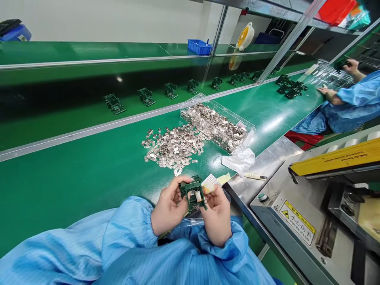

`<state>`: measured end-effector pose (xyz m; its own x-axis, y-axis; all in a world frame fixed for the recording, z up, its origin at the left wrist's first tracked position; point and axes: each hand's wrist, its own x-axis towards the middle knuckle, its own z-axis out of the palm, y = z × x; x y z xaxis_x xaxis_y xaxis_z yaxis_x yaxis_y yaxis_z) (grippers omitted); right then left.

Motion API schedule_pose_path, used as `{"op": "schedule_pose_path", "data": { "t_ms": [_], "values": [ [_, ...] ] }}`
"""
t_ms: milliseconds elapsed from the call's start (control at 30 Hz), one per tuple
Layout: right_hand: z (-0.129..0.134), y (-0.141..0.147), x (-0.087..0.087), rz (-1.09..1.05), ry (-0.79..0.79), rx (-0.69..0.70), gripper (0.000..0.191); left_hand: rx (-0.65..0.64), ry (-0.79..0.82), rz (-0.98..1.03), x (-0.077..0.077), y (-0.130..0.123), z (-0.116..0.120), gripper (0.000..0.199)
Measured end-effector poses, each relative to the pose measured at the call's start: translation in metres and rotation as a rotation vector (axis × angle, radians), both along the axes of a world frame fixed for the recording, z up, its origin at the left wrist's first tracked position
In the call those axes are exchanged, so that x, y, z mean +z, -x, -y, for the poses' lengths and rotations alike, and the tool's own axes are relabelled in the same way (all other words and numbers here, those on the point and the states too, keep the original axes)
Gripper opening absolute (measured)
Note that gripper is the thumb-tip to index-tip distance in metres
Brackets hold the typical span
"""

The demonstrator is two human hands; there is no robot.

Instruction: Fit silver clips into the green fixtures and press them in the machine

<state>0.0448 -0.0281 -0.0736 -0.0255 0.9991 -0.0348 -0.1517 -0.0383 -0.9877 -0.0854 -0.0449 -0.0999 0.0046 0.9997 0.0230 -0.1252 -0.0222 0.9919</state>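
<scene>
Between my two hands, close to the near edge of the bench, is a dark green plastic frame (192, 192) with openings and thin arms. My left hand (170, 206) is closed around its left side. My right hand (217, 213) is closed at its right side, with a pale covering (209, 187) over a fingertip; a small white part shows inside the frame near those fingers. Just beyond my hands lies a heap of small flat metal pieces (175, 146). A clear plastic tray (249, 132) behind the heap holds many more of these pieces.
Green frames (145, 97) stand in a row on the strip behind the metal rail (89, 135). A white cloth (239, 160) and a cutter-like tool (255, 176) lie to the right, beside a machine (297, 221). Another person's blue sleeve (359, 93) is near more frames (292, 86).
</scene>
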Motion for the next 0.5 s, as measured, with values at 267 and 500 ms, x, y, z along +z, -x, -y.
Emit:
{"op": "schedule_pose_path", "data": {
  "t_ms": [267, 500],
  "values": [
    [0.005, 0.004, -0.001, -0.028, -0.017, -0.031, 0.017, 0.045, 0.011, -0.073, 0.005, -0.002, 0.004, 0.029],
    [0.016, -0.05, -0.033, 0.082, -0.032, -0.259, 0.025, 0.14, -0.041, -0.043, 0.01, -0.003, -0.001, 0.032]
  ]
}}
